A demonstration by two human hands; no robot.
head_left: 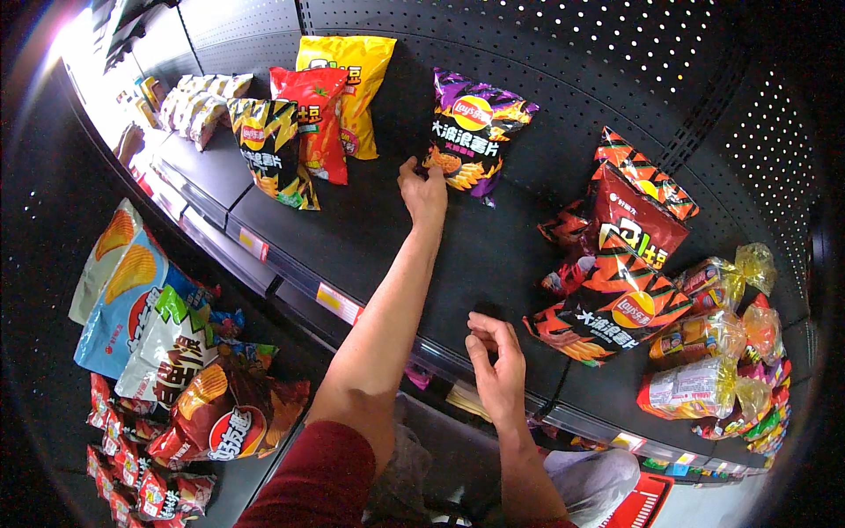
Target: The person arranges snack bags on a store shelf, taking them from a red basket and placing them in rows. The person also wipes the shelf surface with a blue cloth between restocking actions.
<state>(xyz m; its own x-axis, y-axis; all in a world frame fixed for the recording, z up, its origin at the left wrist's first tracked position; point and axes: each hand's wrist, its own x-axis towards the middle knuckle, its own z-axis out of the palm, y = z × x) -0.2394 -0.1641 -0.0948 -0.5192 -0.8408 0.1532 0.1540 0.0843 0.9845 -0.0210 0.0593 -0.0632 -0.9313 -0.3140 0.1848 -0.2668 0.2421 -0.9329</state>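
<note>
The purple-and-black chip bag (480, 114) stands on the black shelf (493, 238), the left hand (424, 192) at its lower left edge; whether that grip pinches it I cannot tell. The bag is upright, but its handling looks unfinished, the hand not yet away. The right hand (499, 365) is loosely spread, holding nothing. Farther out, the red bag (319, 132) and maroon bag (634, 211) stand untouched
</note>
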